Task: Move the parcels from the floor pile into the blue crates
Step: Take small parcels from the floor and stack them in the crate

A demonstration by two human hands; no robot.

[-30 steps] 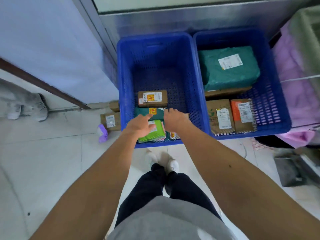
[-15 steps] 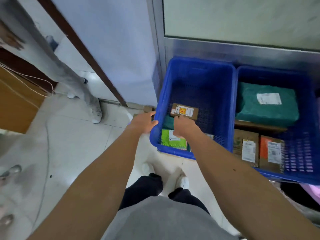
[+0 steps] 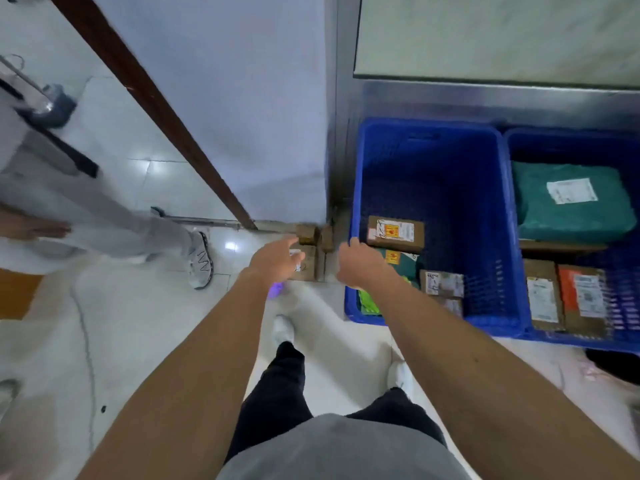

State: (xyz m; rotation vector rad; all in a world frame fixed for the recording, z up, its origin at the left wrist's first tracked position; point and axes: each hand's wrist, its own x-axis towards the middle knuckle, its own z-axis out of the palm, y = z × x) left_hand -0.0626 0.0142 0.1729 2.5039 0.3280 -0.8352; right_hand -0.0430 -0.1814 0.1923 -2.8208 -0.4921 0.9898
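Beside blue crate (image 3: 357, 188), left hand (image 3: 275, 259), right hand (image 3: 360, 264): fingers (image 3: 290, 242) wide, empty; labels (image 3: 399, 232) unreadable.

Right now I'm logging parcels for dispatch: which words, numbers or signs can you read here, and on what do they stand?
Nothing reads clearly; all print is blurred or too small.
Green plastic mailer bag: white label, unreadable.
Brown cardboard box in the left blue plastic crate: yellow-and-white label, red mark, unreadable.
Small pale cardboard box in the same crate: dark handwriting, illegible.
Orange-topped cardboard box: white label, unreadable.
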